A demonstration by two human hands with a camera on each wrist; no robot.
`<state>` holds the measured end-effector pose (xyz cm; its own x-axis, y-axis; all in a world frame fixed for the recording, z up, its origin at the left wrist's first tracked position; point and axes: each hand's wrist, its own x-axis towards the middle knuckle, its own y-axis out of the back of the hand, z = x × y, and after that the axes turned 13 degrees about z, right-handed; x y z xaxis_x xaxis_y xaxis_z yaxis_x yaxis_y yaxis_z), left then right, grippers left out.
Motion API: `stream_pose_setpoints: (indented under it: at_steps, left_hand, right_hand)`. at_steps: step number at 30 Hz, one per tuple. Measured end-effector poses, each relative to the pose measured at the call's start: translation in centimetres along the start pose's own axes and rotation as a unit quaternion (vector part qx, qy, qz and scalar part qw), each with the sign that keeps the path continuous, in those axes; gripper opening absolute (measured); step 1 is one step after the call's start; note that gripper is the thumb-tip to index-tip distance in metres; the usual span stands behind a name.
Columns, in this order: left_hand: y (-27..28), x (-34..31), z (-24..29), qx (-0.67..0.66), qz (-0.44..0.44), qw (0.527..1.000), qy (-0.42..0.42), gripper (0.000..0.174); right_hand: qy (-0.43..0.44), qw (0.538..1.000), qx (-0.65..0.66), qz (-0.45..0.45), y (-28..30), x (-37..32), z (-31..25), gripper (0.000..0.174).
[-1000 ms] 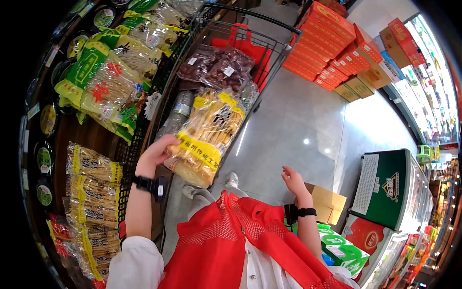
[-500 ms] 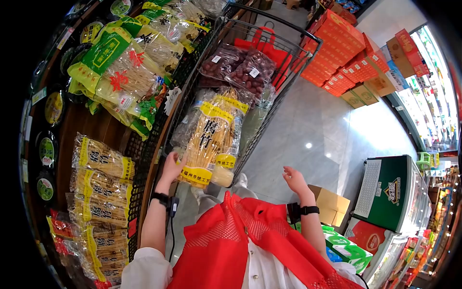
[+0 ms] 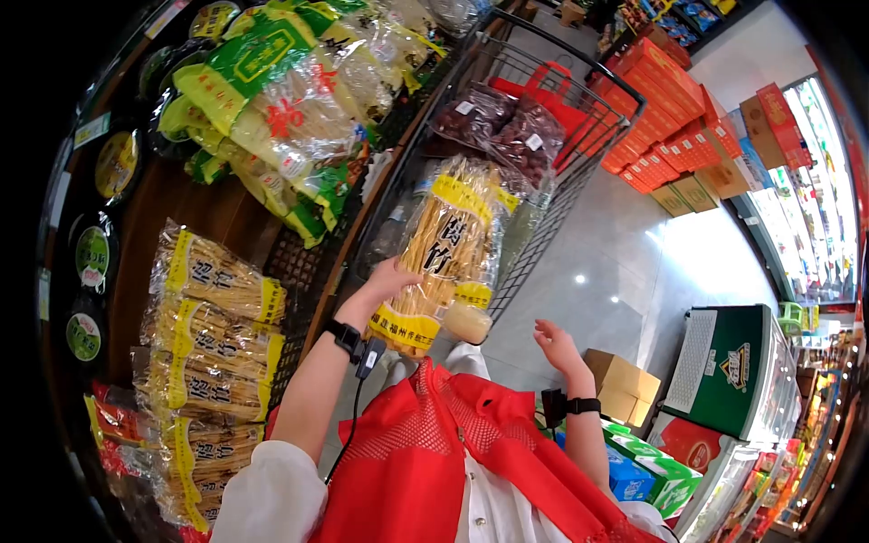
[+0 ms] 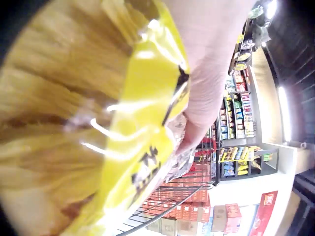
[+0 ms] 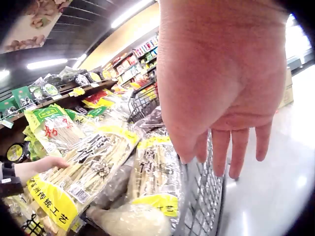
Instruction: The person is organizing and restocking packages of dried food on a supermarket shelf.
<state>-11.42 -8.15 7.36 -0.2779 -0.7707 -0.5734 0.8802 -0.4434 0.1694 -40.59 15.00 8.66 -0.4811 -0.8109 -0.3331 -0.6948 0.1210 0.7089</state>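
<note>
A clear bag of dried tofu sticks with yellow bands is tilted over the near part of the shopping cart. My left hand grips its left edge, thumb on top in the right wrist view. That bag fills much of the left wrist view, up close beside the hand. A second bag of tofu sticks lies in the cart to its right, partly covered in the head view. Near it is a pale wrapped roll. My right hand hangs right of the cart, fingers loose, holding nothing.
Bags of dark red fruit and a red bag sit farther in the cart. On the left shelf are more tofu-stick bags and green noodle-like packs. Red cartons and a green freezer stand rightward.
The view has turned left, so shelf and cart appear farther right. My left hand has moved up along the bag's left edge, and the bag has shifted with it. My right hand stays loose.
</note>
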Motion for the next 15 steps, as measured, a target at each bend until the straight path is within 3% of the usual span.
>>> stream_pose_setpoints:
  at_steps: [2,4,6,9,11,12,15]
  left_hand:
    - [2.0,-2.8,0.3,-0.189,-0.033,0.981,-0.009,0.05]
    - [4.3,-5.7,1.4,-0.213,-0.037,0.976,-0.008,0.056]
    - [6.4,-8.4,2.6,-0.306,-0.037,0.95,-0.052,0.055]
    - [9.5,-10.6,1.8,-0.355,-0.048,0.928,-0.098,0.059]
    - [10.7,-11.8,0.8,-0.395,-0.058,0.902,-0.166,0.059]
    - [10.9,-12.7,0.8,-0.427,-0.031,0.89,-0.157,0.055]
    - [12.8,-13.4,-1.4,-0.39,0.05,0.918,-0.05,0.048]
  right_hand:
    - [0.022,1.0,0.014,-0.001,-0.8,0.8,-2.6,0.037]
    - [0.1,0.995,0.027,0.01,-1.3,1.4,-6.8,0.037]
    - [0.119,0.992,0.04,-0.032,-2.1,2.0,-12.0,0.043]
    - [0.175,0.951,0.222,-0.121,-5.1,1.4,-20.0,0.054]
    - [0.159,0.899,0.367,-0.178,-6.5,-0.5,-26.0,0.053]
    - [-0.018,0.886,0.389,-0.251,-6.3,-1.4,-28.7,0.048]
    - [0.029,0.904,0.375,-0.204,-11.1,-2.2,-31.4,0.039]
